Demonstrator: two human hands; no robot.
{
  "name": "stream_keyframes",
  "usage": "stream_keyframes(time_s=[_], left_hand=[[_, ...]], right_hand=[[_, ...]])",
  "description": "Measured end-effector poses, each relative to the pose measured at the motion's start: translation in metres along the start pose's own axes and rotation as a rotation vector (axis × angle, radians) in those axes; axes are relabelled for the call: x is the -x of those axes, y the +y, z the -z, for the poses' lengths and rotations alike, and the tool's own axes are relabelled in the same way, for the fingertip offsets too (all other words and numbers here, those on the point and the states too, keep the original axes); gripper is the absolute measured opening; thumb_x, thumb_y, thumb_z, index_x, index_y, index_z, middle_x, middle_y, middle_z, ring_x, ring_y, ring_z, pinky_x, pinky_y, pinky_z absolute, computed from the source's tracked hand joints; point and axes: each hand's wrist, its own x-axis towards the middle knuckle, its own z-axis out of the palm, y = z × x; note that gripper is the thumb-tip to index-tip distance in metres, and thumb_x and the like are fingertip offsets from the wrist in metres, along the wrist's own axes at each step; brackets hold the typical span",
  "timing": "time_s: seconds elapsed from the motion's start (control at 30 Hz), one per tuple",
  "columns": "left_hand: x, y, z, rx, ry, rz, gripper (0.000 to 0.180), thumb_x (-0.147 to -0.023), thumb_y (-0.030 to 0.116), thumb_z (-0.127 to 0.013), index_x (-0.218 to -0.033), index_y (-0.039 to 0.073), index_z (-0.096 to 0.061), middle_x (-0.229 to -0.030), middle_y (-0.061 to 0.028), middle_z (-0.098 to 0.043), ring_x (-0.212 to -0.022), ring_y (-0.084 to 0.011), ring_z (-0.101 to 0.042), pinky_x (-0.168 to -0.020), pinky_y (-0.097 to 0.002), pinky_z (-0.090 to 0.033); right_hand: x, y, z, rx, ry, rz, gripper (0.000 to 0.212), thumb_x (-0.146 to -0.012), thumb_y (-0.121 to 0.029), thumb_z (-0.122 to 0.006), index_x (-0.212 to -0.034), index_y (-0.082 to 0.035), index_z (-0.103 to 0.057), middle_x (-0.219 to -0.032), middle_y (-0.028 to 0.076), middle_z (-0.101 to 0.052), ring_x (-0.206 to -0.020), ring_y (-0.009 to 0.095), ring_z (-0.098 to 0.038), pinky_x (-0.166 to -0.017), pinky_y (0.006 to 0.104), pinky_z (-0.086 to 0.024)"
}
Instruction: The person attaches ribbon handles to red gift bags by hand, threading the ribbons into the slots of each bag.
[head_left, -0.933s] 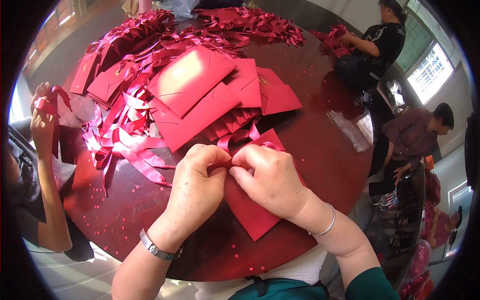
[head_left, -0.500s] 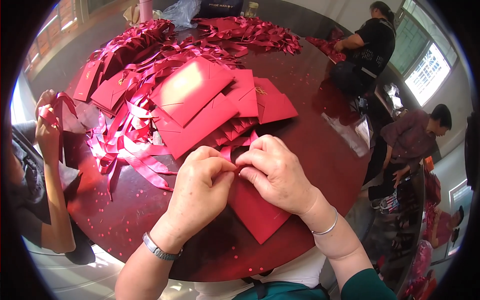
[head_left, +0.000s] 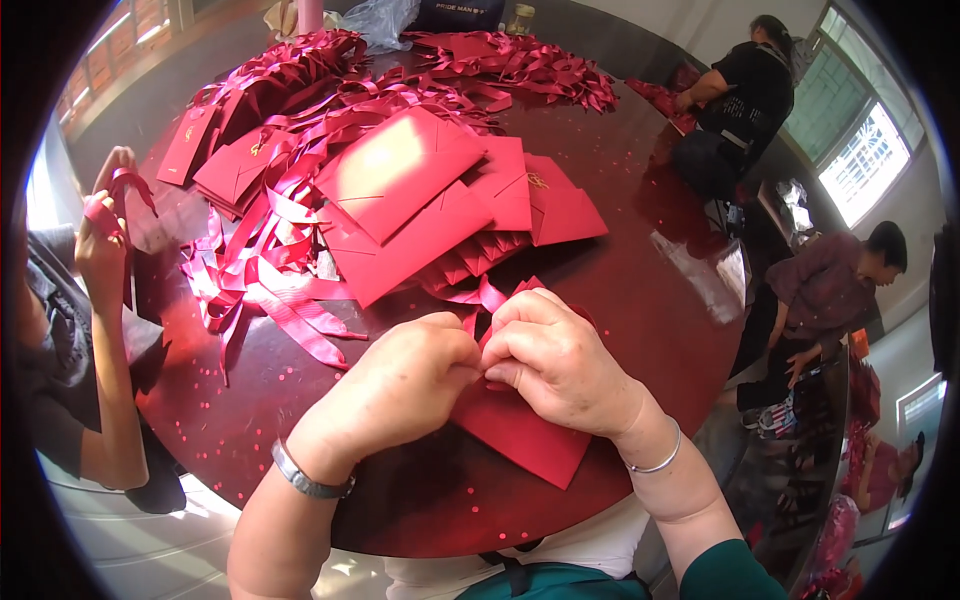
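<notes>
A flat red paper bag [head_left: 525, 447] lies near the front of the round table, under my hands. My left hand [head_left: 415, 378] and my right hand [head_left: 557, 362] meet over its upper part, both closed in a pinch. Between them a dark pink ribbon [head_left: 487, 297] rises from the fingertips, though the exact grip is hidden by my fingers. Just beyond lies a stack of folded red bags [head_left: 410, 240], one on another, some with gold marks. To its left spreads a tangle of loose pink ribbons [head_left: 290, 300].
On the dark red table [head_left: 640, 330] more ribboned bags [head_left: 300, 75] are heaped at the back. A clear plastic bag [head_left: 380, 22] and a small jar [head_left: 521, 18] stand behind them. At left a co-worker's hand [head_left: 103, 235] holds ribbon. Other people work at right.
My left hand has turned inward and lowered slightly, its fingers more tucked. The red bag has shifted a little to the right under my hands. The view has shifted slightly too.
</notes>
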Motion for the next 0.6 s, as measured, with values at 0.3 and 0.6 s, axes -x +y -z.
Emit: stream_keyframes(time_s=[0.3, 0.6], left_hand=[[0.002, -0.013, 0.005, -0.609, 0.322, -0.12, 0.008, -0.071, 0.0, -0.058, -0.079, 0.003, -0.056, -0.086, -0.0135, -0.054, -0.084, -0.0342, -0.057, -0.069, -0.0442, -0.049], [-0.007, -0.032, 0.012, -0.697, 0.784, 0.053, 0.013, -0.082, -0.002, -0.058, -0.094, 0.0, -0.059, -0.093, -0.0163, -0.058, -0.089, -0.0368, -0.059, -0.075, -0.0445, -0.048]], right_hand=[[0.004, 0.003, 0.022, 0.04, -0.146, -0.069, 0.006, -0.076, -0.003, -0.067, -0.079, -0.004, -0.063, -0.086, 0.009, -0.058, -0.084, 0.028, -0.057, -0.075, 0.0374, -0.048], [0.006, 0.011, 0.032, -0.1, -0.189, -0.118, 0.009, -0.087, -0.005, -0.06, -0.091, 0.0, -0.066, -0.087, 0.011, -0.062, -0.085, 0.028, -0.061, -0.076, 0.035, -0.049]])
